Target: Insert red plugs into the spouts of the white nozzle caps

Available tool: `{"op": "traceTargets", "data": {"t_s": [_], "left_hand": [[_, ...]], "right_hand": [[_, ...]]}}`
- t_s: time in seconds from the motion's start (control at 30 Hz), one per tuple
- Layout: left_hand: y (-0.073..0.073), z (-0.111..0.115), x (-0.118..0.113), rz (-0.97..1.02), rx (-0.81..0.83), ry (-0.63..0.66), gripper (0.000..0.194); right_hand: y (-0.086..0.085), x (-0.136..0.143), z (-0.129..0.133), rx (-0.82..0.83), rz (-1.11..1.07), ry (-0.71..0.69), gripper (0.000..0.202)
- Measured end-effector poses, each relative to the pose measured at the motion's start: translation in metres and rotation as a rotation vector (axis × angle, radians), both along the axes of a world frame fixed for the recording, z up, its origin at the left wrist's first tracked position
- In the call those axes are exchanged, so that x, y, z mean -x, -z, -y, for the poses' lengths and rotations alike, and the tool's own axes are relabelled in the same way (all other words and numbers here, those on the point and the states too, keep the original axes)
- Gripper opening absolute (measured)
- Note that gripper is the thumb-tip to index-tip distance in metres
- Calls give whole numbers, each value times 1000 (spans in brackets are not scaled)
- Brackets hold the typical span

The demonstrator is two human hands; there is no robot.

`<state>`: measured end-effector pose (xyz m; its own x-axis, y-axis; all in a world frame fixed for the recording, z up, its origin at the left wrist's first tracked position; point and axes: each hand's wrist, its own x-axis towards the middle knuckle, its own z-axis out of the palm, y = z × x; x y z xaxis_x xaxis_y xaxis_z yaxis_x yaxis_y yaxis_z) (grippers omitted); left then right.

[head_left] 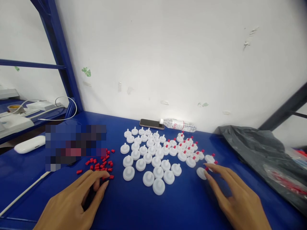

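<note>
My left hand (79,195) is low over a scatter of small red caps (97,166) on the blue table. Its thumb and index finger are pinched around a red cap (111,177) at their tips. On the right, my right hand (232,188) has its thumb and index finger on the red tip of a white nozzle lid (201,173), whose round base rests at the table. Between my hands stand many bare white nozzle lids (147,158), spouts up. Closer to my right hand, a group of white lids with red tips (182,156) stands together.
A phone (152,124) and a clear plastic bottle (178,125) lie along the wall. A dark grey bag (251,153) with a clear packet of red pieces covers the right side. At left are a white device (30,144), a white cable (26,193) and a blurred-out patch.
</note>
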<state>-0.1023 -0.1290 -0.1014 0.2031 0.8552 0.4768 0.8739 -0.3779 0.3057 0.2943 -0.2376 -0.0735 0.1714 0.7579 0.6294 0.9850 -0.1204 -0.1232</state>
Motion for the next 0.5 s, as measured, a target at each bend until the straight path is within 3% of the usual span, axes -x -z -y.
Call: {"op": "traceTargets", "data": {"t_s": [0.2,0.33,0.5], "left_hand": [[-5,0,-3,9,-2,12,33],[-4,0,-3,26,-29,11,35],[-1,1,-2,41,-21,3,36]], "right_hand": [[7,-3,-1,103,-6,14,47],[9,-4,-1,108,-52,-58,41],[0,6,0,55,-29,-195,38]]}}
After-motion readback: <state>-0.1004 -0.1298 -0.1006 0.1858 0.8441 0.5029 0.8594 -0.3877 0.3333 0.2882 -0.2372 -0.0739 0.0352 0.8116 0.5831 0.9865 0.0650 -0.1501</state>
